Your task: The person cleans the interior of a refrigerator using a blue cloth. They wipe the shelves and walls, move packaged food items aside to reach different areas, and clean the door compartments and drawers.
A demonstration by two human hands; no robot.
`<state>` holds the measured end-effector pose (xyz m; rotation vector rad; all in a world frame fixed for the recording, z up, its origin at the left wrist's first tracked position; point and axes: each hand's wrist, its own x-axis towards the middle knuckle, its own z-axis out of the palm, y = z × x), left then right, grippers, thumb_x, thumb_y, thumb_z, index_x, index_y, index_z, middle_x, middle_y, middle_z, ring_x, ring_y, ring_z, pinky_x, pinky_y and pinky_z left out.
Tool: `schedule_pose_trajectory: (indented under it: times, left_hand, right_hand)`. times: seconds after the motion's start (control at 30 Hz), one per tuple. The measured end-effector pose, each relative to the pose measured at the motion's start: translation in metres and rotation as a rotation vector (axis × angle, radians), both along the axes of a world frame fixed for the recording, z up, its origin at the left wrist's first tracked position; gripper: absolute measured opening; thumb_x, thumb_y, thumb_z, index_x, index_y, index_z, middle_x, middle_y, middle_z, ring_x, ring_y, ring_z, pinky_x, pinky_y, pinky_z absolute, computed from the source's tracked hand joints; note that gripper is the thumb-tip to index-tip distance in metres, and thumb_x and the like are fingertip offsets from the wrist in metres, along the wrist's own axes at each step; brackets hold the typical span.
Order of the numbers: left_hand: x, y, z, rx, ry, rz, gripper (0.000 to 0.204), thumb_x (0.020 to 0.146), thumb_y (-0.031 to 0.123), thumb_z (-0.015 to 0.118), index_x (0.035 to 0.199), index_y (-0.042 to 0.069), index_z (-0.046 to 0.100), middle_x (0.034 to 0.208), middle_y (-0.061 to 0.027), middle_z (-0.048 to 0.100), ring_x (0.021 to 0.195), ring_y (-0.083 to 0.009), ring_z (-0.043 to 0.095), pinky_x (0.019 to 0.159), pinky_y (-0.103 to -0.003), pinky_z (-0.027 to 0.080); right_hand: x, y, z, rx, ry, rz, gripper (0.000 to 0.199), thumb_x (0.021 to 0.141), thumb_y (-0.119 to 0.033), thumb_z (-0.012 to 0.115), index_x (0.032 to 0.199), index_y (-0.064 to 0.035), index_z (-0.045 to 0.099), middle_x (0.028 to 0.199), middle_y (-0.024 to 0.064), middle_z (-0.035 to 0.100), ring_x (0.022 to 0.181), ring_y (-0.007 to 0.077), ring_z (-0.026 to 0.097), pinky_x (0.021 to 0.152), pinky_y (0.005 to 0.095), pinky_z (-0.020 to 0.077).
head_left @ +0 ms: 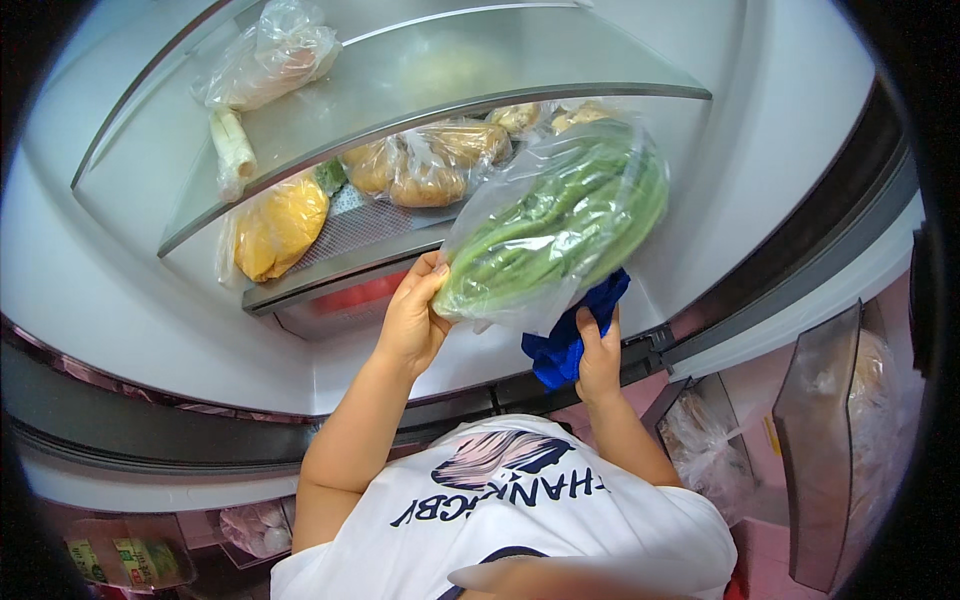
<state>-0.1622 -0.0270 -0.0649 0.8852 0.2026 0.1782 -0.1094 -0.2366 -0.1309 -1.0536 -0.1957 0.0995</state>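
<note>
We've got our L hand (414,312) pinching the lower L end of the bag of green veg (560,215); bag's clear plastic, slants up to the R, held out in the open fridge (740,190). Our R hand (598,362) is clenched on a blue cloth (560,352), just under the bag; can't tell if they touch. Beyond, we see the lower shelf (360,226) w/ a yellow bag (283,228) at L & bagged brown veg (428,172) approx mid. Above, the glass shelf (560,55) has a clear bag (278,62) + white stalk (232,148), both at L.
</note>
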Motion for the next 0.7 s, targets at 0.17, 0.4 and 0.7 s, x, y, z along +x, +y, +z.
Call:
schedule_pose_trajectory:
  times: [0.17,0.4,0.7]
  left_hand:
    - [0.012,-0.003,-0.01,-0.003,0.038,0.002,0.027,0.095,0.018,0.047,0.12,0.007,0.046,0.116,-0.0073,0.058,0.103,-0.0193,0.059,0.086,-0.037,0.052]
    - [0.074,-0.029,0.012,-0.065,-0.096,0.148,0.03,0.096,0.018,0.046,0.125,0.011,0.042,0.127,-0.0082,0.049,0.118,-0.0244,0.049,0.095,-0.046,0.045]
    - [0.193,-0.033,-0.003,0.687,-0.11,0.314,0.038,0.094,0.022,0.046,0.128,0.005,0.041,0.124,-0.0149,0.049,0.114,-0.0293,0.049,0.097,-0.04,0.039]
  right_hand:
    - [0.0,-0.009,-0.009,0.033,0.1,-0.018,0.05,0.092,-0.016,0.056,0.136,-0.0053,0.036,0.123,0.0056,0.05,0.108,0.0152,0.048,0.098,0.0315,0.0369]
    - [0.004,-0.009,-0.007,0.071,0.107,0.003,0.051,0.092,-0.016,0.055,0.138,-0.0059,0.035,0.126,0.0064,0.049,0.112,0.017,0.048,0.1,0.033,0.0357]
    - [0.006,-0.008,-0.013,0.031,0.068,0.008,0.053,0.091,-0.018,0.057,0.137,-0.0053,0.035,0.126,0.0068,0.049,0.113,0.0171,0.047,0.101,0.033,0.0343]
